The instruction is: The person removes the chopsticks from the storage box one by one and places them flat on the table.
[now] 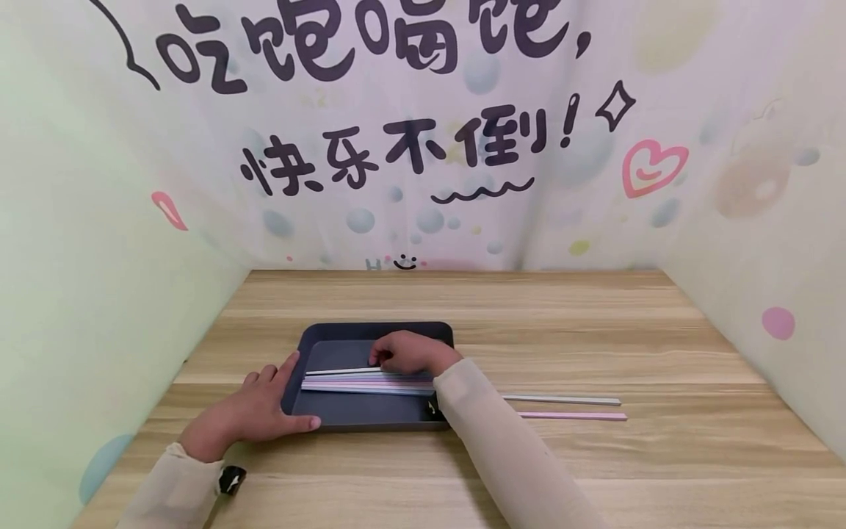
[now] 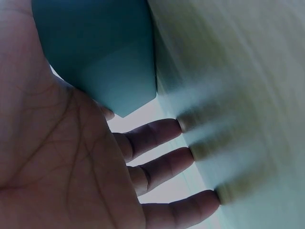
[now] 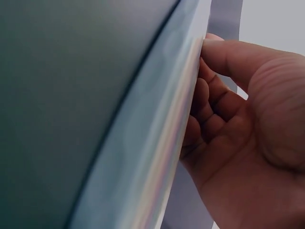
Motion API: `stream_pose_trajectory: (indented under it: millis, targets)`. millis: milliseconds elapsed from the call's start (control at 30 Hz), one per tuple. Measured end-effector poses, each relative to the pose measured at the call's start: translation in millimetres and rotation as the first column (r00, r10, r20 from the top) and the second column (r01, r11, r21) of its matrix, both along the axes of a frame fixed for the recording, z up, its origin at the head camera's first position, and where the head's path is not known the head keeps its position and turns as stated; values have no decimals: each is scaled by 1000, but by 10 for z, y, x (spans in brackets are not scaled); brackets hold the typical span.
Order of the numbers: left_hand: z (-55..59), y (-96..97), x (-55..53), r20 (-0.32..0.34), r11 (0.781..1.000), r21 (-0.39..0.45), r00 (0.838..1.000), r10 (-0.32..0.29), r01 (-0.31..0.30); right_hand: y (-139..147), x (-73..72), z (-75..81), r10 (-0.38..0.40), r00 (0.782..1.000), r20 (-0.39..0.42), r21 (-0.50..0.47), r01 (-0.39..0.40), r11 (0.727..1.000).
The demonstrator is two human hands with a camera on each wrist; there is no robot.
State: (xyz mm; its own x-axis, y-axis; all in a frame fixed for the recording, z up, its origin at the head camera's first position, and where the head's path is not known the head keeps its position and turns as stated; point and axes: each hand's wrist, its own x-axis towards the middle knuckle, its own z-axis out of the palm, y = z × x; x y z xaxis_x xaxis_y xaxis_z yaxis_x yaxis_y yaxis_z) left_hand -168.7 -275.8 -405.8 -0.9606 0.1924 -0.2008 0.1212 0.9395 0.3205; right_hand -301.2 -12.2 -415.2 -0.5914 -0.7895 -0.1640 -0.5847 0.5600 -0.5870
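A dark grey rectangular tray (image 1: 363, 417) sits on the wooden table. Several thin, straight strips (image 1: 360, 383) in white, pink and pale blue lie lengthwise across it. Over the tray, my right hand (image 1: 413, 353) has its fingers curled and pinches a white strip on the far side of the bundle. The thumb (image 3: 228, 55) presses at the strip's edge in the right wrist view. My left hand (image 1: 261, 404) spreads around the tray's near left corner, thumb along the near rim. Three of its fingers (image 2: 162, 164) reach out straight, fingertips at the table.
To the right of the tray, a white strip (image 1: 575, 400) and a pink strip (image 1: 581, 416) lie on the table (image 1: 555, 316). My right sleeve covers their left ends. A printed curtain (image 1: 423, 206) hangs behind the table, with walls on both sides.
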Motion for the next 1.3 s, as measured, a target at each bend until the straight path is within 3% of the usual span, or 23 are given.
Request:
stream_pose_trajectory:
  millis: [400, 1067, 1300]
  targets:
    - [6, 20, -13, 0, 1000, -1, 1000, 2, -2, -14, 2, 25, -16, 999, -40, 6, 17, 1000]
    - [28, 26, -3, 7, 1000, -9, 1000, -1, 1, -46, 38, 42, -59, 997, -40, -5, 59, 998]
    - [40, 35, -8, 9, 1000, -12, 1000, -3, 3, -57, 26, 16, -62, 995, -84, 14, 63, 998]
